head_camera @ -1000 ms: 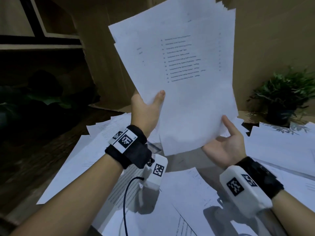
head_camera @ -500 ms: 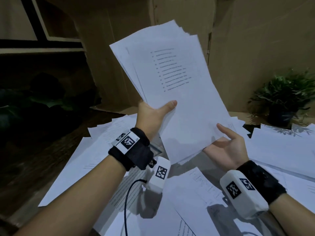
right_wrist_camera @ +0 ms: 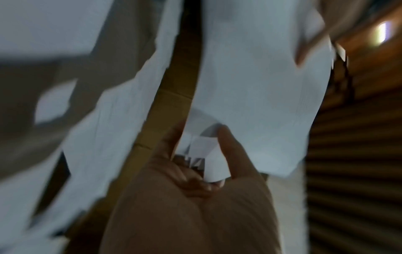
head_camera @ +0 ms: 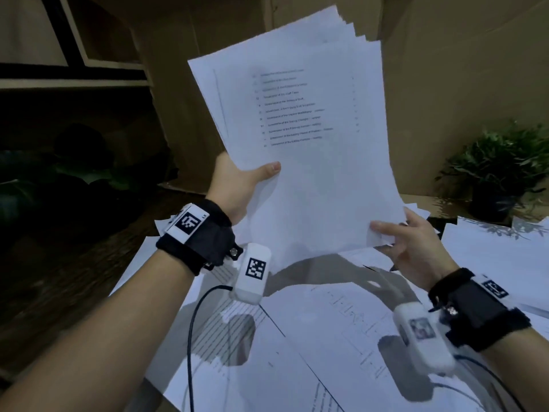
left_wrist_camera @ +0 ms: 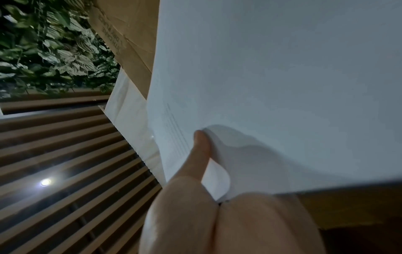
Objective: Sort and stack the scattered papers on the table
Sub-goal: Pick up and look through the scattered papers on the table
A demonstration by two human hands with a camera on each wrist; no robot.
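A fanned sheaf of white printed papers (head_camera: 309, 162) is held upright above the table. My left hand (head_camera: 237, 185) grips its left edge, thumb across the front sheet; the left wrist view shows that thumb (left_wrist_camera: 201, 151) pressed on the papers (left_wrist_camera: 282, 86). My right hand (head_camera: 413, 245) pinches the sheaf's lower right corner, thumb on the front and fingers behind. In the blurred right wrist view the right hand (right_wrist_camera: 202, 154) holds the bottom corner of the papers (right_wrist_camera: 256, 96). More loose sheets (head_camera: 341, 337) lie scattered flat on the table below.
Cardboard panels (head_camera: 445, 99) stand behind the table. A small potted plant (head_camera: 502, 171) sits at the back right beside further sheets (head_camera: 499, 251). Dark shelving and foliage (head_camera: 74, 162) are at the left. Cables (head_camera: 193, 337) run from the wrist cameras over the table papers.
The sheaf dipped and tilted left, then rose and straightened again. My right hand went from an open palm under the papers to pinching the lower right corner.
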